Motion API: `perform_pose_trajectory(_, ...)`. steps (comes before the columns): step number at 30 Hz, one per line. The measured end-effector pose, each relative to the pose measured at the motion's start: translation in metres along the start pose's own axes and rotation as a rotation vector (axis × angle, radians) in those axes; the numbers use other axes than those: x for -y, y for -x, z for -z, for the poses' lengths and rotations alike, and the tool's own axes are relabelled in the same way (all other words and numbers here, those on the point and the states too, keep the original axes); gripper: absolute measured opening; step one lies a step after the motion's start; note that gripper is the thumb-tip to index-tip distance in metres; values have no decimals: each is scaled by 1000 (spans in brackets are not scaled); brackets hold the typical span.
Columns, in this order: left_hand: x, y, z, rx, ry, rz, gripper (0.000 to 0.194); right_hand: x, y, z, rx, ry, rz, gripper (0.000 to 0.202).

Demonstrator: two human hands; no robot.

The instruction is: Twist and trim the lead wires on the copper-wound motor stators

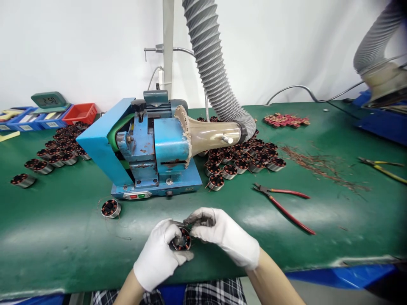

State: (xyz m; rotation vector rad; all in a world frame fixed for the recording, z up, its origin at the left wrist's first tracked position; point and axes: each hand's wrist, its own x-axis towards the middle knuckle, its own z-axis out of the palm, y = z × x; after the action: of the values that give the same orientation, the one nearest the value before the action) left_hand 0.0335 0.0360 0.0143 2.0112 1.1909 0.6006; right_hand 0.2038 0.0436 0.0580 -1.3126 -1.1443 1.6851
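Observation:
Near the front edge of the table, my gloved left hand (162, 250) is closed around a motor stator (182, 239), a silver ring with a dark core and copper windings. My right hand (219, 231), also in a white glove with soiled fingertips, is at the stator's upper right rim with its fingers pinched together. What lies between those fingers is too small to make out. Another stator (111, 208) with loose thin wire ends sits to the left. To the right lie red-handled cutting pliers (282, 203), their jaws apart.
A blue belt-driven machine (171, 144) with a grey exhaust hose (211, 55) stands ahead. Stators are massed on its left (63, 148) and right (241, 159). Farther right are wire scraps (321, 165), pink-and-tan small parts (286, 120) and yellow-handled pliers (383, 167). Bins (79, 113) stand back left.

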Motion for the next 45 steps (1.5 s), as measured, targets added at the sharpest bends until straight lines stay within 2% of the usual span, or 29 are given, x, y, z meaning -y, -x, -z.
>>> perform_pose_trajectory(4, -1, 0, 3, 43, -54, -65, 27, 8, -13, -7, -128, 269, 97, 16)
perform_pose_trajectory(7, -2, -1, 5, 42, 89, 119, 25, -1, -13, -3, -180, 349, 71, 14)
perform_pose_trajectory(10, -3, -2, 3, 67, 266, 323, 34, -15, -2, 5, -101, 394, -22, 13)
perform_pose_trajectory(12, -3, -3, 0, 70, 340, 359, 41, -22, 6, 9, -32, 478, -66, 17)
perform_pose_trajectory(18, -1, -1, -7, 37, 418, 381, 45, -28, 14, 8, 63, 597, -74, 19)
perform_pose_trajectory(23, -5, -2, -5, 29, 426, 395, 43, -36, 14, 8, -122, 641, 7, 22)
perform_pose_trajectory(25, -6, -2, -4, 29, 428, 391, 40, -36, 13, 11, -160, 606, 8, 22)
perform_pose_trajectory(27, -6, -1, -4, 33, 424, 378, 39, -31, 12, 12, -146, 578, 55, 23)
perform_pose_trajectory(30, -4, -1, -4, 14, 369, 333, 38, -19, 11, 6, -63, 596, 221, 35)
perform_pose_trajectory(32, -3, 0, -4, 2, 330, 301, 37, -12, 9, -3, 12, 643, 319, 27)
perform_pose_trajectory(34, -3, 0, -4, -7, 290, 271, 37, -9, 3, -12, 31, 582, 309, 12)
perform_pose_trajectory(39, -3, 2, -5, -30, 142, 211, 34, 3, -10, -17, -155, 284, 136, 17)
perform_pose_trajectory(41, -2, 3, -5, -31, 138, 211, 37, 15, -11, -10, -233, 245, 135, 16)
perform_pose_trajectory(44, 0, 5, -6, -46, 132, 205, 51, 29, -3, 5, -409, 183, 220, 26)
perform_pose_trajectory(45, 1, 5, -7, -49, 121, 196, 57, 30, 1, 9, -417, 223, 247, 26)
